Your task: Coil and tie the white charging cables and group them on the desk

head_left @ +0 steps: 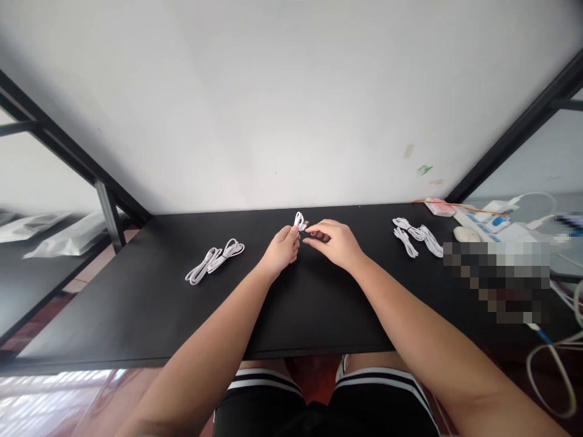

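My left hand point(283, 250) is closed around a small coiled white cable point(299, 221), whose loop sticks up above the fingers. Close beside it, my right hand point(336, 241) has thumb and fingertips brought together in a pinch at the cable's side. Something thin and dark shows at those fingertips, too small to name. To the left on the black table lie white cables point(210, 264) folded into bundles. Several more white cable bundles point(412, 230) rest at the right of my right hand.
Beyond the bundles, the black table point(136, 303) carries a white rounded case point(467, 234), a pink-and-white box point(439, 207) and a power strip point(478, 223) with plugs and wires. A pixelated patch covers the right side. A white wall point(273, 121) stands behind, with black frame bars at both sides.
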Demonstrator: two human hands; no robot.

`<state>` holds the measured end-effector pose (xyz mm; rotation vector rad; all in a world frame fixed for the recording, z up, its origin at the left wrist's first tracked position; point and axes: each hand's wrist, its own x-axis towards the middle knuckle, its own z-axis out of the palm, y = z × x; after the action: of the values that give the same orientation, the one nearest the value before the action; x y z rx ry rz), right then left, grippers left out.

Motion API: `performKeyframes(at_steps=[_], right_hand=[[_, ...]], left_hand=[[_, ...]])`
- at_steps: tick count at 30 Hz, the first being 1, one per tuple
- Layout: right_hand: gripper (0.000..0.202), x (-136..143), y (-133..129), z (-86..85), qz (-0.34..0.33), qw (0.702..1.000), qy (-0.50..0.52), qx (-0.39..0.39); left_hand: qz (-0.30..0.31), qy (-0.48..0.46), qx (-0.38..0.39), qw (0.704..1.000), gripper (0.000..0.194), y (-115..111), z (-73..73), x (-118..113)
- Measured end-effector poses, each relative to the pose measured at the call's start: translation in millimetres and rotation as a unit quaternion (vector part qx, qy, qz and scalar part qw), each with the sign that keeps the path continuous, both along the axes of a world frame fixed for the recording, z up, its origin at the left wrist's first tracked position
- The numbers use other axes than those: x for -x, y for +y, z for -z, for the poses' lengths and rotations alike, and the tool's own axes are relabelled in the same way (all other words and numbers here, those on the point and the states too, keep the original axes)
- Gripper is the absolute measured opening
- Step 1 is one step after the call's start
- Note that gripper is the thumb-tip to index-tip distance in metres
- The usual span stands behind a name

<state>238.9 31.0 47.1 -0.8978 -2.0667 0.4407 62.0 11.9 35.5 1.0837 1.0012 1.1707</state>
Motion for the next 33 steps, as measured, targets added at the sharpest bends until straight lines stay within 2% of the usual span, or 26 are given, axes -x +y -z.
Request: performKeyframes(at_steps=[4, 7, 9, 12, 14, 15, 16, 18, 20, 22, 26, 33], right_hand=[[0.021, 0, 0, -2.0, 0.010, 0.999, 0.025, 0.042], [0.034, 2, 2, 1.0, -0.003, 0.983, 0.093, 0.161], [0.042, 4, 4, 3.9, -0.024, 0.949, 0.155, 0.272], [0.048, 7, 7, 7.4, -0.052, 0.870, 0.242, 0.426], [0.051, 9, 8, 9.0, -0.063, 0.831, 0.259, 0.487], [0.052, 9, 8, 9.8, -0.062, 0.827, 0.253, 0.498], [0.053, 10, 8, 10.7, -0.051, 0.835, 0.240, 0.493], [0.050, 10, 8, 12.1, -0.004, 0.881, 0.206, 0.427], [0.043, 10, 7, 12.3, 0.041, 0.932, 0.182, 0.311], [0.036, 10, 4, 10.4, 0.048, 0.964, 0.163, 0.205], [0.025, 9, -3, 4.4, 0.015, 0.990, 0.101, 0.098], [0.013, 6, 0, 5.8, 0.024, 0.999, 0.040, -0.023]], left_hand=[[0.006, 0.009, -0.012, 1.000, 0.042, -1, -0.3, -2], [0.007, 0.027, -0.029, 0.999, 0.040, -1, 0.9, -2], [0.009, 0.038, -0.045, 0.998, 0.040, -2, 2.1, -1], [0.020, 0.042, -0.072, 0.996, 0.039, -4, 3.3, 0], [0.027, 0.043, -0.084, 0.995, 0.038, -5, 3.2, 0], [0.027, 0.042, -0.087, 0.995, 0.038, -5, 2.8, 0], [0.025, 0.040, -0.087, 0.995, 0.038, -5, 2.3, 0], [0.013, 0.032, -0.076, 0.996, 0.038, -5, 0.9, -1], [-0.005, 0.024, -0.055, 0.998, 0.038, -4, -0.9, -2], [-0.020, 0.013, -0.032, 0.999, 0.038, -4, -2.8, -3], [-0.028, -0.012, -0.017, 0.999, 0.040, -2, -4.7, -2], [-0.011, -0.019, -0.020, 1.000, 0.041, 0, -0.5, 1]])
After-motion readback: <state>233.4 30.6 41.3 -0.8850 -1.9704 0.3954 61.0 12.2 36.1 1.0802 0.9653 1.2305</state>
